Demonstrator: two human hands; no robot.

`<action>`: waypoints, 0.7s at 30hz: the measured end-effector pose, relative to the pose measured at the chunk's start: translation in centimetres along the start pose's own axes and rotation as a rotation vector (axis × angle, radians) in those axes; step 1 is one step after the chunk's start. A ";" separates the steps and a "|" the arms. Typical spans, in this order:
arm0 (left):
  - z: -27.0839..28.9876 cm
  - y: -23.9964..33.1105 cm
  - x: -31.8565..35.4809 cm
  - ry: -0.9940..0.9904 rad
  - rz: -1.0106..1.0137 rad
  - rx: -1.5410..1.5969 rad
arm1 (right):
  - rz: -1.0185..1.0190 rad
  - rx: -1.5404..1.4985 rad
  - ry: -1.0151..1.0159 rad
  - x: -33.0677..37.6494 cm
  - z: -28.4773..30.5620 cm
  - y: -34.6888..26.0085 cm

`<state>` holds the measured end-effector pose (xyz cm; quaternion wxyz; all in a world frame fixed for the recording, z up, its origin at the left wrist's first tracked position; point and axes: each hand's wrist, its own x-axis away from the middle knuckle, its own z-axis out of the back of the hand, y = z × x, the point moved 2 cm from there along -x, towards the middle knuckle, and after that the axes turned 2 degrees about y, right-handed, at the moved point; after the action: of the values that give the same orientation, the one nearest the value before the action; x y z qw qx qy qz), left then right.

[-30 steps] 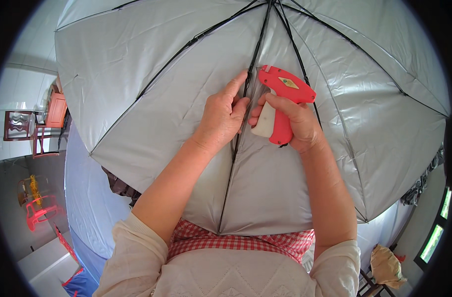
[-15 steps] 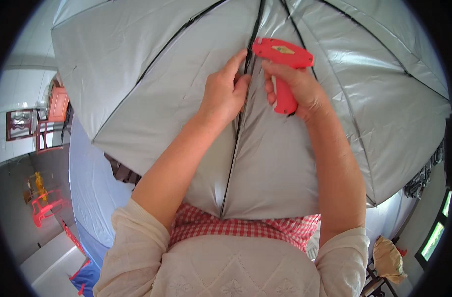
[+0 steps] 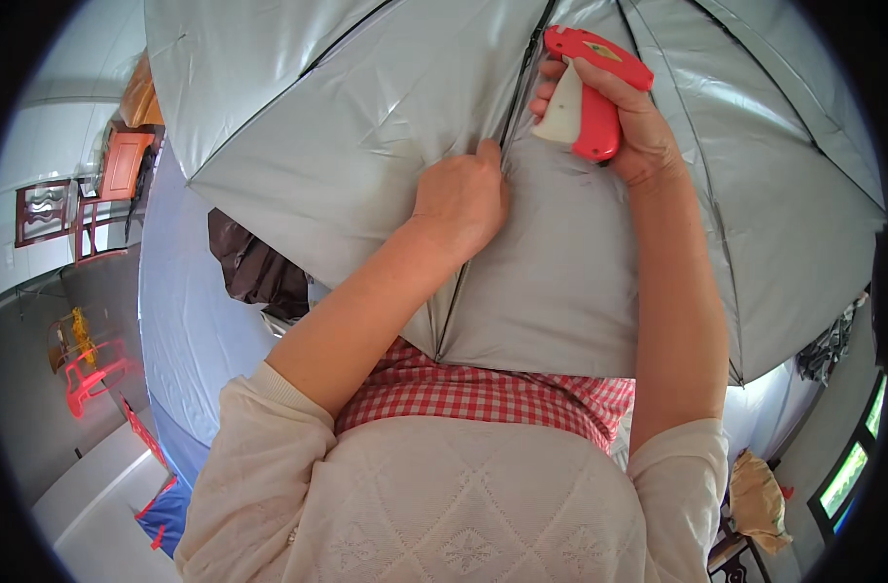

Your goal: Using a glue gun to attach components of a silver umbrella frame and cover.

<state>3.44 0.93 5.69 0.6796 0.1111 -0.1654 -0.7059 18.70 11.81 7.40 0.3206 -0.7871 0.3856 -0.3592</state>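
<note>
A silver-grey umbrella (image 3: 580, 262) lies opened out before me, its thin dark ribs showing on the side toward me. My left hand (image 3: 463, 199) is closed at the middle rib (image 3: 522, 83), fingers curled in and thumb side against it, pinching at the rib and the cloth beside it. In my right hand (image 3: 624, 117) is a red tagging gun (image 3: 602, 112) with a white trigger (image 3: 560, 109). Its front end sits close to the upper part of that same rib; whether they touch I cannot tell. Fingers of the right hand lie around the trigger side.
A light blue cloth (image 3: 186, 321) covers the surface at the left, with a dark brown folded bundle (image 3: 249, 262) beside the umbrella's edge. Chairs (image 3: 123, 170) stand farther left. At the lower right is a tan bag (image 3: 758, 500), and black folded material (image 3: 825, 348) lies at the right.
My left hand has slid down the rib and curled closed. The right hand has moved up and right with the tagging gun, its white trigger now showing. The umbrella has shifted away from me.
</note>
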 end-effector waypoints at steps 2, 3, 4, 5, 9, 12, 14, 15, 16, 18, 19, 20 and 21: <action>-0.1 0.1 0.4 0.031 0.013 -0.004 | -0.047 0.029 0.054 0.6 0.5 -1.1; -0.4 0.5 0.5 0.051 -0.012 -0.008 | -0.046 0.044 0.108 1.5 0.9 -1.4; -0.8 0.7 0.5 0.074 -0.030 -0.018 | -0.046 0.058 0.154 2.3 1.0 -1.3; -0.9 0.7 0.8 0.075 -0.020 -0.021 | -0.002 -0.003 0.167 3.6 0.5 -0.6; -0.6 1.1 0.8 0.045 -0.035 0.000 | 0.055 -0.082 0.098 3.3 2.1 -0.3; 0.2 0.2 0.1 0.044 -0.015 0.022 | -0.011 0.106 -0.021 0.7 0.6 -2.4; 0.5 -0.6 -0.1 0.057 0.000 0.027 | -0.043 0.164 0.035 0.3 1.2 -3.2; 0.4 -1.1 0.0 0.061 0.025 0.039 | -0.007 0.017 -0.060 0.9 2.3 -3.8; 0.5 -1.2 0.1 0.064 0.057 0.053 | 0.021 -0.130 -0.157 1.7 3.0 -4.4; 0.6 -1.2 0.4 0.115 0.092 0.157 | -0.014 0.027 0.068 4.8 1.5 -3.6; 0.9 -1.8 0.9 0.165 0.117 0.247 | -0.100 0.101 0.190 6.3 -0.7 -2.1; 1.2 -2.2 1.6 0.164 0.124 0.247 | -0.135 0.118 0.123 8.3 -2.0 0.0; 1.4 -2.6 2.3 0.123 0.213 0.342 | -0.168 0.134 0.060 10.1 -2.7 2.7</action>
<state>0.40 -1.14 6.17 0.7306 0.2494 -0.2517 -0.5837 19.97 1.38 9.98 0.3293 -0.7824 0.3028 -0.4332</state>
